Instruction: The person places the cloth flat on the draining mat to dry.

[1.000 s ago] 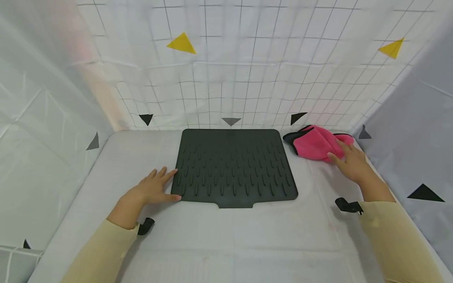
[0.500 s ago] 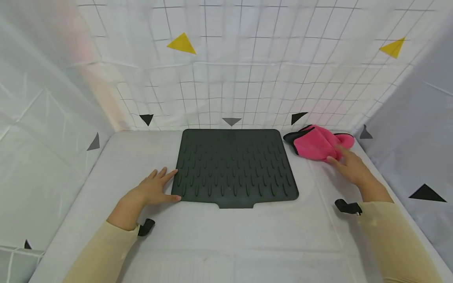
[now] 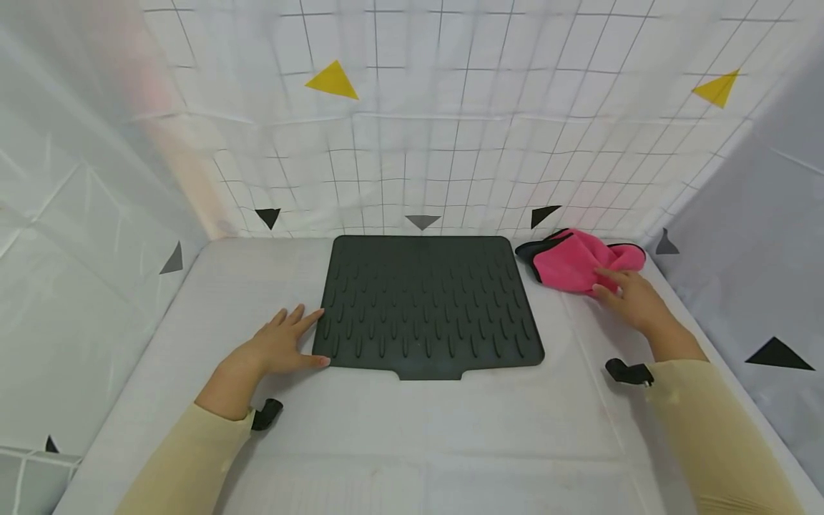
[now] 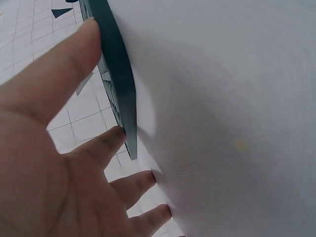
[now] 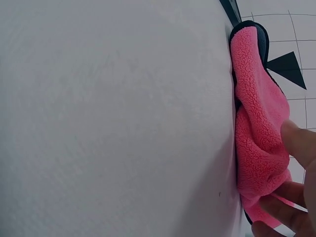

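Right hand has crept slightly further onto pink cloth at the table's far right corner; fingers now rest on its near fold, thumb closing in, grip apparently forming, not yet closed. Left hand unmoved, flat, fingertips touching dark ridged mat at its left edge.

Left hand lay flat, fingers spread and straight; right hand reached forward, fingers extended, both forearms in beige sleeves.
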The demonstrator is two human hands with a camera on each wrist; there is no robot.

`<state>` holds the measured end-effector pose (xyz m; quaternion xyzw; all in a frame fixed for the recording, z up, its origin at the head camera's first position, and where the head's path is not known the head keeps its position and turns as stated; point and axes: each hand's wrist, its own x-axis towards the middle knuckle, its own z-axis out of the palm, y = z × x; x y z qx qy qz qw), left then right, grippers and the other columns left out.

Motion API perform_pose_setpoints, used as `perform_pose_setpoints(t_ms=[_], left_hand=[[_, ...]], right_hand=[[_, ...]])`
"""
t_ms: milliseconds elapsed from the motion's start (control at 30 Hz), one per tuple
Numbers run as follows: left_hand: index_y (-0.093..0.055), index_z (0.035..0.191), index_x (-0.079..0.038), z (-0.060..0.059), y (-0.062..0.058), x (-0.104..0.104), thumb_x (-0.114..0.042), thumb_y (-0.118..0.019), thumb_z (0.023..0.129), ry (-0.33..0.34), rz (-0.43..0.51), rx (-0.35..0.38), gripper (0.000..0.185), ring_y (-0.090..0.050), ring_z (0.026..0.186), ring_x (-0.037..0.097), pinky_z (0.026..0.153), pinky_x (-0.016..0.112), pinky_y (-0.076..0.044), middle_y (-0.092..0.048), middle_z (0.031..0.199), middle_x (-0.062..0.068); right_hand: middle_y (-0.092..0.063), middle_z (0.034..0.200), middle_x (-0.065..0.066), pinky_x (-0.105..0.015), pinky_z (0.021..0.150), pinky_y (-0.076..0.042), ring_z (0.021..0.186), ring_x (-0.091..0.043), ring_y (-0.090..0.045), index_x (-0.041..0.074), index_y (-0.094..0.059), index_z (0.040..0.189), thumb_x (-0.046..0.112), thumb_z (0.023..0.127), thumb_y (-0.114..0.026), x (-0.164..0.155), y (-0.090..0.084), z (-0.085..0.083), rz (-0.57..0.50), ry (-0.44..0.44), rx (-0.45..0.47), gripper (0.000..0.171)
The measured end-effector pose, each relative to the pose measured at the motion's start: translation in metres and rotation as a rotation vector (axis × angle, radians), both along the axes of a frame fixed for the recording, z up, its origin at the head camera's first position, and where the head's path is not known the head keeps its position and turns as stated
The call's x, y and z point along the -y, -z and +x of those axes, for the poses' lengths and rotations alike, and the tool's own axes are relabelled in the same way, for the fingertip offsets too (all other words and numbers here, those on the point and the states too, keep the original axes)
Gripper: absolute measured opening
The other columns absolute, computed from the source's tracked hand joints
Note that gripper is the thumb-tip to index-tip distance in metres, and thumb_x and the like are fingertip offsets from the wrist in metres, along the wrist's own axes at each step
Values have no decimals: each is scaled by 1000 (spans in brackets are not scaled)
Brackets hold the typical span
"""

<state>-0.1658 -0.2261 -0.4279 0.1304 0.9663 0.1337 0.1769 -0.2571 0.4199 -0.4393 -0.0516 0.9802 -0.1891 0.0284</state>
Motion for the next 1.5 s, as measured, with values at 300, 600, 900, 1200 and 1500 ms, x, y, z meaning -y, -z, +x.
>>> perform_pose_setpoints(t_ms=[300,600,900,1200,1500], left_hand=[[-26,159,-11,1,-1,-1,-63,-70,84,-4,9,8,101,-13,143,60,108,73,-21,-17,160,32],[-26,159,-10,3,-5,-3,-62,-69,85,1,13,7,100,-13,143,60,109,72,-21,-17,160,32],[-26,159,-9,4,-5,-5,-60,-69,86,8,14,3,99,-14,143,60,110,72,-21,-17,160,32],[-26,159,-11,3,-4,-4,-63,-68,86,5,1,-4,99,-13,143,59,109,73,-20,-18,160,31],[-26,159,-10,2,-4,-3,-62,-68,86,6,6,-7,99,-13,143,59,110,73,-19,-17,160,32]], right_hand=[[-54,117,-32,-64,84,-45,108,-51,-50,1,-58,137,20,98,-64,5,1,-3,15,71,-74,44],[-65,100,-24,-52,72,-47,92,-41,-57,0,-67,124,18,96,-68,14,-4,1,6,86,-127,34],[-69,101,-21,-33,64,-49,93,-36,-62,1,-70,119,22,95,-68,17,-6,8,-72,99,-125,32],[-73,95,-15,-25,59,-47,79,-14,-60,4,-74,114,33,95,-69,25,-22,13,-148,118,-179,35],[-73,97,-16,-21,57,-45,71,7,-52,4,-74,113,37,95,-69,38,-44,15,-172,118,-238,38]])
